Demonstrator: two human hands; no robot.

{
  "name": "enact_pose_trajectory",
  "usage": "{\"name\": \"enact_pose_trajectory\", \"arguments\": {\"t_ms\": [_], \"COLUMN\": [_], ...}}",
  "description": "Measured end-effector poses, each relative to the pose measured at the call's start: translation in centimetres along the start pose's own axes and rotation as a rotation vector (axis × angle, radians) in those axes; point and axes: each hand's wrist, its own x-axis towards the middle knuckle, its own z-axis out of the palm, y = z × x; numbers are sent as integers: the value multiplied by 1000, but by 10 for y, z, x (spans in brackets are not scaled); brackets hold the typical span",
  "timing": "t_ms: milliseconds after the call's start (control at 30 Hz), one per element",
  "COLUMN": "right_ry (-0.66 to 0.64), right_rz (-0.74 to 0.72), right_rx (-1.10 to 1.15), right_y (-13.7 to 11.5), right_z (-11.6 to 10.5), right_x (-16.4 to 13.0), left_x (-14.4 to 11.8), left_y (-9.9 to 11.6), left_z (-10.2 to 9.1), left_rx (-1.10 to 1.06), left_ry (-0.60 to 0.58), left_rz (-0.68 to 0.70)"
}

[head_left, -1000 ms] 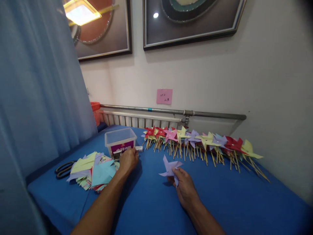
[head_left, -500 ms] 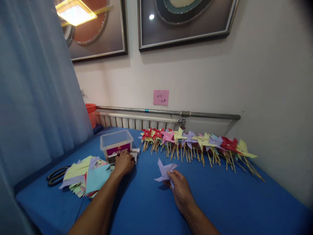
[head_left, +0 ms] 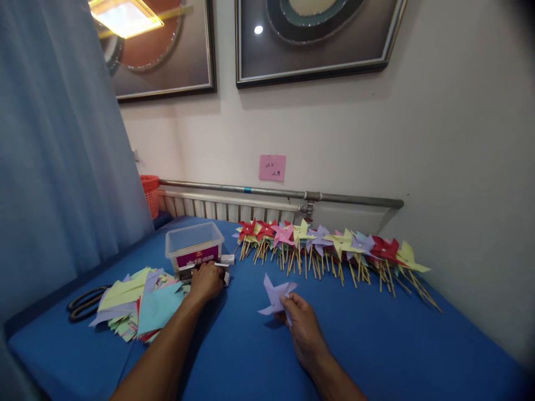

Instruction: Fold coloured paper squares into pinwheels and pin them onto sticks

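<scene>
Lilac paper pinwheel (head_left: 276,295) (long axis upright) in right hand (head_left: 301,326) pinch grip; left hand's (head_left: 205,280) grip unclear

Blue table (head_left: 376,345): pinwheels (head_left: 326,245), paper (head_left: 137,301), scissors (head_left: 83,301), box (head_left: 193,248).

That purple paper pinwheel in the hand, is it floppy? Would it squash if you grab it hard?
Probably light and a bit floppy: the purple paper pinwheel is thin folded paper, pinched by the right hand at its lower edge with the blades standing free. A hard grab would likely crease the blades. With no stick showing, it probably wouldn't roll.
</scene>
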Motion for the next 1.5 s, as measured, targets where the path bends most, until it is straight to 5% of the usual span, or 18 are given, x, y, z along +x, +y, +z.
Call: {"name": "enact_pose_trajectory", "arguments": {"t_ms": [667, 900, 1067, 1500], "right_ry": [-8, -4, 8, 4], "right_rz": [10, 5, 15, 19], "right_rx": [-19, 0, -11, 10], "right_y": [-4, -3, -3, -3], "right_z": [0, 1, 0, -1], "right_x": [-1, -1, 0, 1], "left_x": [-1, -5, -4, -1], "left_y": [-3, -3, -2, -3], "left_z": [-3, -6, -7, -11], "left_rx": [-305, -186, -273, -545], "left_ry": [21, 168, 97, 228], "left_rz": [-19, 101, 63, -61]}}
